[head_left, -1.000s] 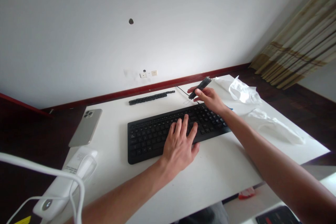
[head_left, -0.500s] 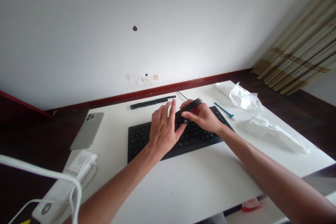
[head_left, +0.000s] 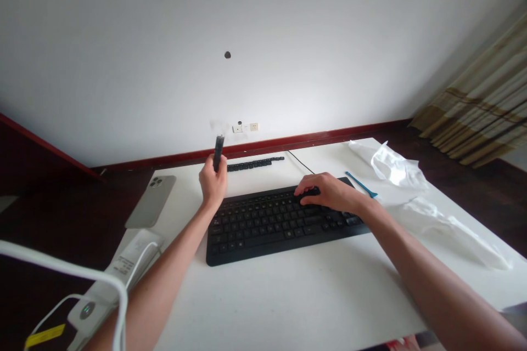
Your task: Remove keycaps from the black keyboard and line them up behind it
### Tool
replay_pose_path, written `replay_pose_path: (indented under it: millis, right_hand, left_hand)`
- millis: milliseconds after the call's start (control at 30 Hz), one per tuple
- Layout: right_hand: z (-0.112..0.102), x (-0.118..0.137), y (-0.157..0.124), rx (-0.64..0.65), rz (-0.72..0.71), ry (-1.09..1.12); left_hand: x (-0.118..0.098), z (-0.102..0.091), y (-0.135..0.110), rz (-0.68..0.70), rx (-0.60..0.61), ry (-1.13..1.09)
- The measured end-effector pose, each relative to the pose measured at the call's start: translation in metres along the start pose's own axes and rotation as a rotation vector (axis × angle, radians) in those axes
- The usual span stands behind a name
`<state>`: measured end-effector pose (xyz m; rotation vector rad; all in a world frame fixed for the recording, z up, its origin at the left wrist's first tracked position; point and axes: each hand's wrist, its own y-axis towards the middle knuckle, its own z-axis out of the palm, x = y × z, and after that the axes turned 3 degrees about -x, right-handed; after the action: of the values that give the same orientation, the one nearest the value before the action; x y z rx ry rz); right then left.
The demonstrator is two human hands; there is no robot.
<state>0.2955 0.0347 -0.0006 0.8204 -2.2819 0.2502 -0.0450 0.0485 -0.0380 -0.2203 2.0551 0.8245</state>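
Brush swaps hands above the keyboard

Left edge of the table [head_left: 288,307] first: a white charger block [head_left: 119,274] with its cable sits at the near-left corner, and a phone [head_left: 150,201] lies face down just beyond it. Now the news — the slim black brush [head_left: 218,152], which the right hand held a second ago, has crossed over. The left hand [head_left: 213,184] has it, fingers curled tight round the lower end, the tool standing nearly upright and lifted clear of the table, above the far-left corner of the keyboard [head_left: 284,220]. Behind it, along the far edge, a row of loose black keycaps [head_left: 255,163] lies in a line. Across to the right hand [head_left: 329,193]: emptied of the brush, it has dropped onto the upper right part of the keyboard, palm down, fingers bent and touching the keys; whether it pinches one I cannot tell. That reads as a hand freed for work on the keys. Further right, a thin blue tool [head_left: 361,184] lies just beside the keyboard, and crumpled white plastic wrappers [head_left: 397,167] sit towards the right edge.
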Motion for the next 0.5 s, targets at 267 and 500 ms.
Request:
replay_pose_path:
  millis: [267, 500]
  right_hand:
    - [0.005, 0.006, 0.001, 0.0, -0.033, -0.041]
    - [0.006, 0.008, 0.002, -0.026, -0.04, -0.041]
  left_hand:
    - [0.046, -0.009, 0.022, -0.22, -0.11, -0.036]
    - [0.055, -0.008, 0.021, -0.201, -0.101, -0.077]
